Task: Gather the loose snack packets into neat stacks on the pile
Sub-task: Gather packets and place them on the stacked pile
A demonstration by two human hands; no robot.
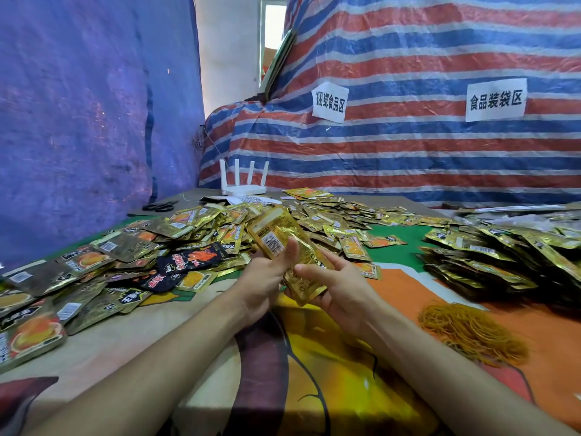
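Note:
A small stack of gold snack packets (283, 237) is held up above the table's middle, barcode side facing me. My left hand (267, 278) grips it from the left, thumb pressed on its face. My right hand (339, 284) cups its lower right edge with curled fingers. Loose gold packets (195, 228) lie scattered across the table's left and back, with two black packets (191, 259) among them. Neat stacks of gold packets (490, 256) form a pile at the right.
A heap of yellow rubber bands (471, 332) lies right of my right forearm. A white router (243, 184) and black scissors (160, 206) sit at the table's back. Blue and striped tarps wall in the back and left.

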